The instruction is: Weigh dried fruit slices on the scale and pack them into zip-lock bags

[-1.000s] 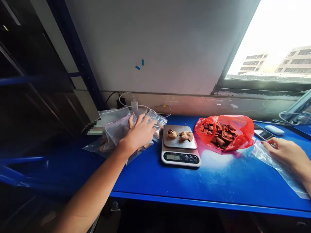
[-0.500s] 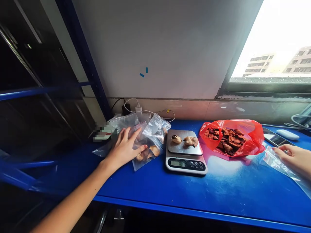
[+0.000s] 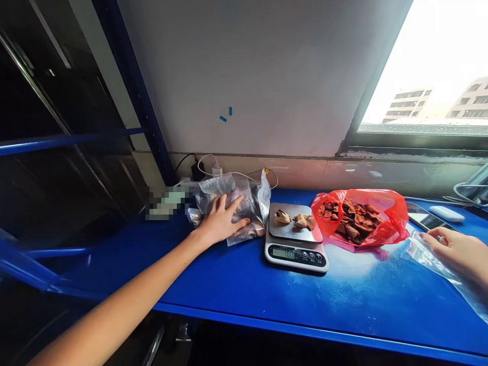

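My left hand (image 3: 220,222) lies with fingers spread on a pile of clear zip bags (image 3: 241,230), some with pale dried pieces inside. Closed at the right edge, my right hand (image 3: 453,250) pinches a clear zip bag (image 3: 447,275) that hangs toward the desk's front. Between the hands stands a white kitchen scale (image 3: 296,256) with a lit display. On its steel plate rest two small clumps of dried slices (image 3: 304,221). Beside the scale, an open red plastic bag (image 3: 396,216) holds many brown dried slices (image 3: 358,223).
Behind the red bag lie a phone (image 3: 429,217) and a white mouse-like object (image 3: 447,213). A white charger with cable (image 3: 216,170) sits by the wall. On the left rises a blue metal post (image 3: 133,91). The blue desk (image 3: 267,310) ends at a front edge.
My left hand has pushed the pile of zip bags to the right and back, bunching it against the scale. The scale has shifted slightly right. My right hand keeps its bag.
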The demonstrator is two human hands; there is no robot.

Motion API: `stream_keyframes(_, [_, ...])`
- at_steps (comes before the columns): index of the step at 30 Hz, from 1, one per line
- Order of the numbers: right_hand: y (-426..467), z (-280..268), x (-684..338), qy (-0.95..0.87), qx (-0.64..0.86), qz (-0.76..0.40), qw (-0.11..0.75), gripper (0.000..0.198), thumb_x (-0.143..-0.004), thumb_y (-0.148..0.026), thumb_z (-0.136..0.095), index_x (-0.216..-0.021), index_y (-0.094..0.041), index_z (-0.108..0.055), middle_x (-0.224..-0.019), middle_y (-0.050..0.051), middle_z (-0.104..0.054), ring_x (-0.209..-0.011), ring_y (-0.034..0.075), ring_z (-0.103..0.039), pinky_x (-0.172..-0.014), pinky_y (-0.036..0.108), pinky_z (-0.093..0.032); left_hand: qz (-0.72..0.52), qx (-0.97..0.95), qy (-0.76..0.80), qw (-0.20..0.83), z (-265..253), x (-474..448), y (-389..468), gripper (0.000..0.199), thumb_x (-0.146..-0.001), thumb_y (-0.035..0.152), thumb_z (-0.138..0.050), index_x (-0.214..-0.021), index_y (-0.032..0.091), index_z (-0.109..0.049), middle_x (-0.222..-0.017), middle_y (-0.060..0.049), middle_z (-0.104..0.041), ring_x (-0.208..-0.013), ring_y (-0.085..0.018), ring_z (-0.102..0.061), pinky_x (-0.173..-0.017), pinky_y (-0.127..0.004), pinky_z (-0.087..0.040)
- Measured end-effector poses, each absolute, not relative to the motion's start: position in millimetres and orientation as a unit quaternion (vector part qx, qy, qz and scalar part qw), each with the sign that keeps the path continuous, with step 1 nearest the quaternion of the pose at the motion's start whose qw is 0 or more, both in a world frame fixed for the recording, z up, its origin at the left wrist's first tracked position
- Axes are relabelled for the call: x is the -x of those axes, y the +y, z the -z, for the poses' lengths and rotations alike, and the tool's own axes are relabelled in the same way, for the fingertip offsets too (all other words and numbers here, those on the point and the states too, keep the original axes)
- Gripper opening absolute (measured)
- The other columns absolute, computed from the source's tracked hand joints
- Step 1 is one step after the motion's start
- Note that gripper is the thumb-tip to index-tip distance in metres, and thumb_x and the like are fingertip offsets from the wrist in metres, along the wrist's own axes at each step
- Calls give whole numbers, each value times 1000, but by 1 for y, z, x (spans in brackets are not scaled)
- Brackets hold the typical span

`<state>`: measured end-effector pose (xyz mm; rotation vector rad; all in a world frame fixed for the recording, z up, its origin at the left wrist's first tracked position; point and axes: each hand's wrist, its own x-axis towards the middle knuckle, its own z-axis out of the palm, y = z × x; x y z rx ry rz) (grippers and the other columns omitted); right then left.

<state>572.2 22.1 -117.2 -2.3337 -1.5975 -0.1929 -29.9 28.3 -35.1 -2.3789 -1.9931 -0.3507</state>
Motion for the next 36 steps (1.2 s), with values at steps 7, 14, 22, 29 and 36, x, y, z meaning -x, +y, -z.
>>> stream_keyframes(7, [20, 109, -564, -552, 826, 49, 101, 59, -74, -73, -41, -99, -27, -68, -106, 13, -65, -102, 38, -60, -78, 48, -50, 144, 708, -682, 110, -8, 37, 13, 52, -89, 45, -55, -137, 26, -48, -128, -15, -50, -124, -38, -44, -96, -52, -46])
stream_keyframes(14, [17, 97, -548, -502, 853, 119, 81, 70, -81, -71, -31, -124, -25, -60, -130, 23, -50, -124, 49, -41, -84, 60, -44, 195, 858, -459, 124, -22, -43, -15, 48, -99, 39, -39, -143, 22, -37, -147, -12, -40, -144, -29, -21, -117, -53, -22])
stream_keyframes(22, [30, 102, -552, -533, 844, 50, 42, 62, -86, -60, -29, -128, -24, -57, -134, 21, -47, -124, 40, -48, -95, 53, -43, 110, 849, -516, 24, 14, -36, 42, 50, -98, 27, -31, -146, 12, -32, -148, -15, -42, -140, -27, -35, -113, -43, -32])
stream_keyframes(29, [36, 101, -550, -525, 848, 58, 35, 63, -87, -62, -27, -129, -26, -57, -134, 20, -46, -124, 41, -47, -94, 54, -43, 39, 856, -505, 103, 33, -28, 16, 53, -94, 25, -36, -146, 17, -37, -159, -6, -22, -148, -29, -14, -118, -57, -17])
stream_keyframes(36, [29, 96, -549, -531, 844, 68, 37, 60, -87, -60, -28, -126, -27, -59, -127, 21, -52, -120, 40, -49, -90, 53, -45, 63, 869, -478, 114, 35, -27, -37, 46, -94, 24, -36, -136, 12, -51, -152, -12, -36, -145, -30, -21, -119, -51, -21])
